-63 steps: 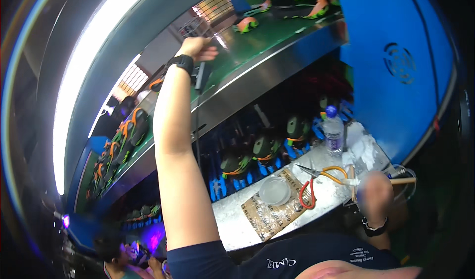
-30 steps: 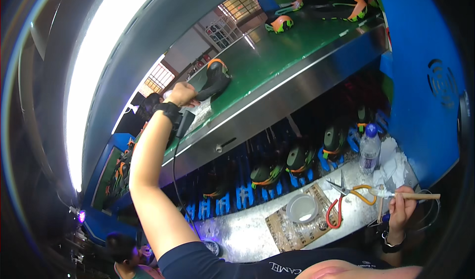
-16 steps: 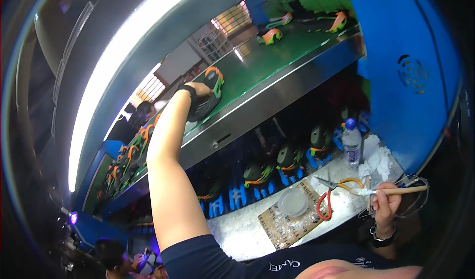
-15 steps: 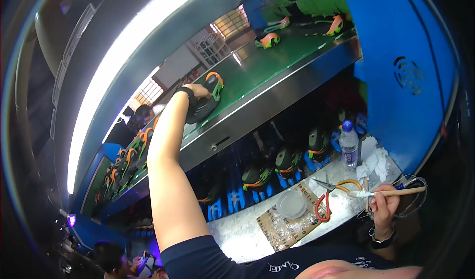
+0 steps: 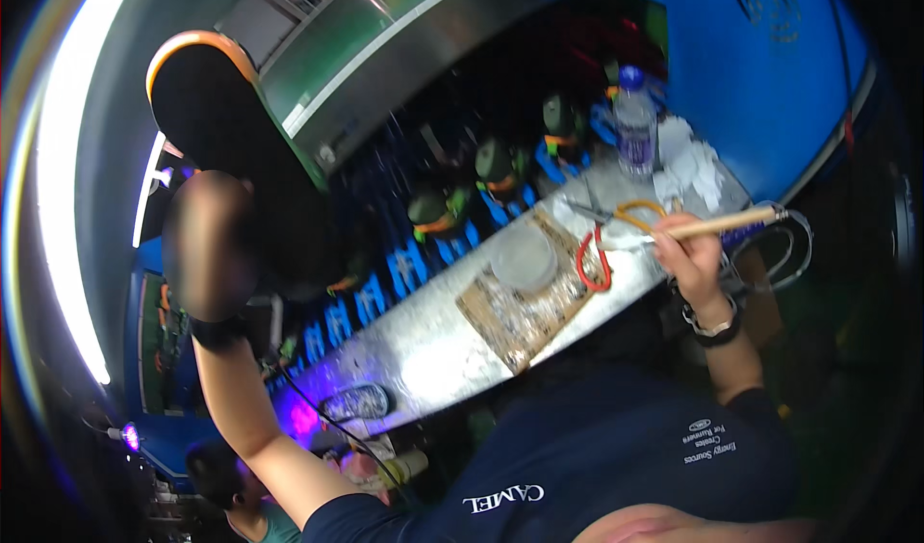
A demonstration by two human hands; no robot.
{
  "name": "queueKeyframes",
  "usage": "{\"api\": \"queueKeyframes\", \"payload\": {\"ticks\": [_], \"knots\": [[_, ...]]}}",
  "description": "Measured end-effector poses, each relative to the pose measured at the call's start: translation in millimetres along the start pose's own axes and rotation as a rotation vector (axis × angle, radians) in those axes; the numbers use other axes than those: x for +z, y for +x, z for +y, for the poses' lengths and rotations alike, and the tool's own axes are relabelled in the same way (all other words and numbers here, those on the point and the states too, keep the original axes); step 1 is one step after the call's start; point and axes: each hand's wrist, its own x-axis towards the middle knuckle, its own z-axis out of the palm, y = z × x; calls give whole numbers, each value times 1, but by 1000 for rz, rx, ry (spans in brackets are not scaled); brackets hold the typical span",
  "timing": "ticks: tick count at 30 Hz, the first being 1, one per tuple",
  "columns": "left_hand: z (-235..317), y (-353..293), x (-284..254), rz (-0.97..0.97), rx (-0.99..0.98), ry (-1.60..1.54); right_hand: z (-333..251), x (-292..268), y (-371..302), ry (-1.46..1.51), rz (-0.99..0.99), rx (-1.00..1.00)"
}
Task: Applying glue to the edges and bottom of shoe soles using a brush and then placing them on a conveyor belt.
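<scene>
My left hand, blurred, is closed round a shoe raised at the upper left. Its dark sole faces me, with orange along the toe edge and a little green at the side. Over the bench's right part, my right hand grips a brush by its wooden handle. The brush's whitish end points left, over the metal bench. Near it lies a pointed hand tool with one red and one orange handle. A translucent round tub rests on a plastic-wrapped brown sheet.
On the metal bench stand a capped water bottle and crumpled white paper. Behind it, dark shoes sit on blue holders, below the conveyor edge. A blue panel rises at the right; another person is at lower left.
My left hand has brought the shoe from above the green conveyor toward me and left, turning its sole to view. The view has shifted; my right hand still holds the brush.
</scene>
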Motion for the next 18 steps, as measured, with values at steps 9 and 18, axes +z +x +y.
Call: {"api": "queueKeyframes", "payload": {"ticks": [9, 18], "knots": [[-198, -159, 77, 323, -126, -740, 62, 72, 22, -246, -295, 10], [-241, -189, 98, 102, -309, -1231, 92, 89, 32, -617, -445, -15]]}}
